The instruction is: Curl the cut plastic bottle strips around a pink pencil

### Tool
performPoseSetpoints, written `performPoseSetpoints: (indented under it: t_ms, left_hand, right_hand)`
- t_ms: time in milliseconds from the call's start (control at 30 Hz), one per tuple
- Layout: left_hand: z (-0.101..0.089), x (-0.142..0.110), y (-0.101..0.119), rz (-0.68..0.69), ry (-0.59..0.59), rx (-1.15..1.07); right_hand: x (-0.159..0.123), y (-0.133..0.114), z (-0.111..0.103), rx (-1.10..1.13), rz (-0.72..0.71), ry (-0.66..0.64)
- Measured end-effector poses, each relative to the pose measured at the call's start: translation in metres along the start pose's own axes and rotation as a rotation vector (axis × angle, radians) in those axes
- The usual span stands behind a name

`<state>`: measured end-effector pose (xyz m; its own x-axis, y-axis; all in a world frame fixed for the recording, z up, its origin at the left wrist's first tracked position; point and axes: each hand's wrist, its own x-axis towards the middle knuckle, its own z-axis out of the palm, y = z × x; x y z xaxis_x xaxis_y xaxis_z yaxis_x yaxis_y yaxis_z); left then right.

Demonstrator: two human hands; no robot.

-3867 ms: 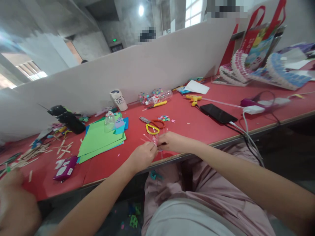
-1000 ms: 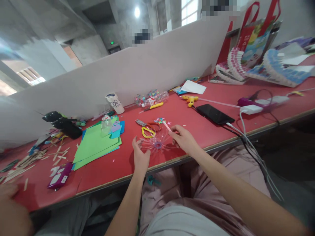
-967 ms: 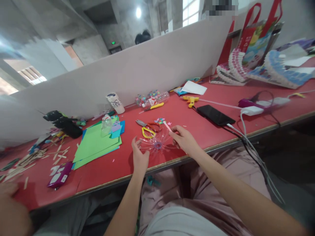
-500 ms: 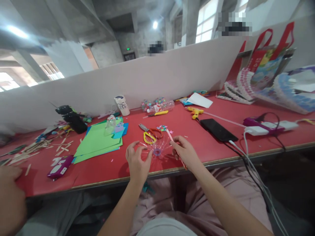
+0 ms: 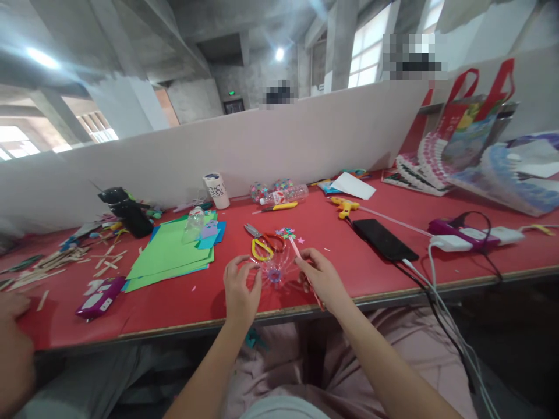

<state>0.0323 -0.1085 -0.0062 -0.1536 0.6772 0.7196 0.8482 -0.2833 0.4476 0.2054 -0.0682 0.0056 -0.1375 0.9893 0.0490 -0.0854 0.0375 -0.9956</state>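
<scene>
The clear plastic piece (image 5: 274, 276) seems already cut into splayed strips at the dial's centre, the left hand (image 5: 241, 288) half open with nothing visibly gripped at nine o'clock, the right hand (image 5: 322, 279) at three pinching a pink stick (image 5: 294, 245) near still-loose stars (image 5: 287, 233) at one.

Head view, single — set above the near edge of the red table (image 5: 168, 311), facing forward and down; close on the left hand (image 5: 241, 291) and right hand (image 5: 322, 279) at that edge, farther from the white partition (image 5: 262, 145) — behind the table.
</scene>
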Motion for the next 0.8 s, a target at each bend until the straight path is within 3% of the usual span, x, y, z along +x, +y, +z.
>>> performPoseSetpoints:
  t_ms: [333, 800]
  left_hand:
    - [-0.008, -0.010, -0.003, -0.065, 0.010, 0.063]
    - [-0.002, 0.006, 0.002, 0.140, -0.077, 0.223]
  right_hand:
    - [-0.006, 0.000, 0.002, 0.014, 0.028, -0.015]
    - [-0.009, 0.002, 0.009, -0.008, 0.043, -0.034]
